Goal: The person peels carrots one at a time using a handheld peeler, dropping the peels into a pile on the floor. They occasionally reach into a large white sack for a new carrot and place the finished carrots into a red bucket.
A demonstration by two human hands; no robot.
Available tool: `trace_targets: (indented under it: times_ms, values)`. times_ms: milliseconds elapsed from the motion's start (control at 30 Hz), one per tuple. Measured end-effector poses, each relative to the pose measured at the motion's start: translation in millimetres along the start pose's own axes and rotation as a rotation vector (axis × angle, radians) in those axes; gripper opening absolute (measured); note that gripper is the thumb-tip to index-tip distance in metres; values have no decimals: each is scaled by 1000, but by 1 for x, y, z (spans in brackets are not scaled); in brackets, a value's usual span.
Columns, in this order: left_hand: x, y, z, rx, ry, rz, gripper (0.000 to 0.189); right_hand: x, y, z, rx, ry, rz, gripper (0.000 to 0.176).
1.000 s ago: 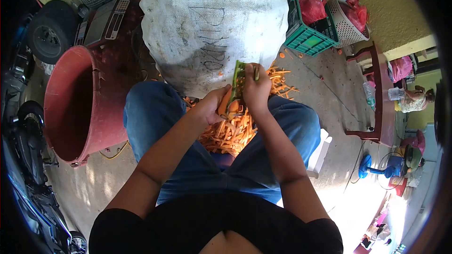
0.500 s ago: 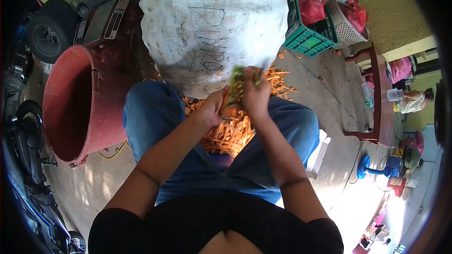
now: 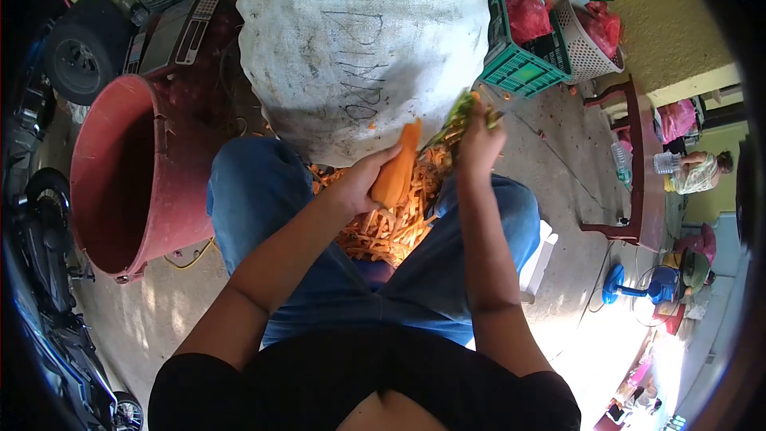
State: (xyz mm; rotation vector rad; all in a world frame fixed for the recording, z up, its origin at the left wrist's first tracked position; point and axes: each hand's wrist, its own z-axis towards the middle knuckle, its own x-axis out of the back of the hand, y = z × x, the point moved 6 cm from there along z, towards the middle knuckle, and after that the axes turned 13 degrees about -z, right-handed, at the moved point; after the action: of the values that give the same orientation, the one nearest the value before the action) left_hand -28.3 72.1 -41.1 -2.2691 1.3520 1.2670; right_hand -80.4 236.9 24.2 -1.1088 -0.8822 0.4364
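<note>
An orange carrot (image 3: 396, 174) is in my left hand (image 3: 365, 183), its narrower end pointing up and away from me. To its right, my right hand (image 3: 482, 144) is closed around a green peeler-like tool (image 3: 458, 118), blurred by motion and apart from the carrot. Below both hands, orange peelings (image 3: 387, 235) lie heaped between my knees. Just beyond them stands a big white sack (image 3: 359, 48) with black handwriting.
A red barrel (image 3: 171, 183) stands at the left, near a tyre (image 3: 86, 49). Green crate (image 3: 523, 68) and white basket (image 3: 589, 64) hold red bags at the upper right. A wooden bench (image 3: 650, 183), a blue fan (image 3: 658, 283) and a person (image 3: 702, 173) are further right.
My right hand and the green tool have moved right, away from the carrot, which now shows more fully. My left hand still holds the carrot, now more upright.
</note>
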Motion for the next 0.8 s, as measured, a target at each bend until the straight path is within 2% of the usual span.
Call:
trace_targets:
  times_ms: [67,133,167,300,367,433,467,533,600,667,733,767,800]
  values:
    - [14,4,14,-67,37,-38,37,-17,-28,-35,8,-179,0,20]
    - [2,4,15,-8,-213,-303,34,-30,-42,-55,252,-215,-44,18]
    - [0,6,10,-69,-240,-287,32,-31,-51,-62,297,-230,-76,17]
    - [-12,4,-4,-71,-162,-292,33,-33,-43,-53,196,-216,-58,15]
    - [-10,0,-11,102,-30,169,37,-20,-34,-31,171,-47,-124,16]
    - [-15,-6,-19,92,-36,276,39,-3,-20,0,178,97,-155,19]
    - [-18,-9,-22,78,-39,382,41,6,-12,9,23,87,-173,21]
    - [-16,-8,-20,85,-23,272,43,13,-2,14,22,158,-71,24]
    - [-13,-10,-16,173,-166,437,42,15,0,14,33,160,-56,24]
    - [-18,-10,-22,150,-167,407,42,14,-3,15,39,160,-33,25]
    - [-24,-6,-35,133,-165,383,41,20,-9,17,91,222,-184,23]
    - [-27,-5,-44,133,-244,572,40,24,-4,26,89,223,-186,23]
    - [-30,-5,-48,131,-327,765,40,32,16,42,-92,240,-37,22]
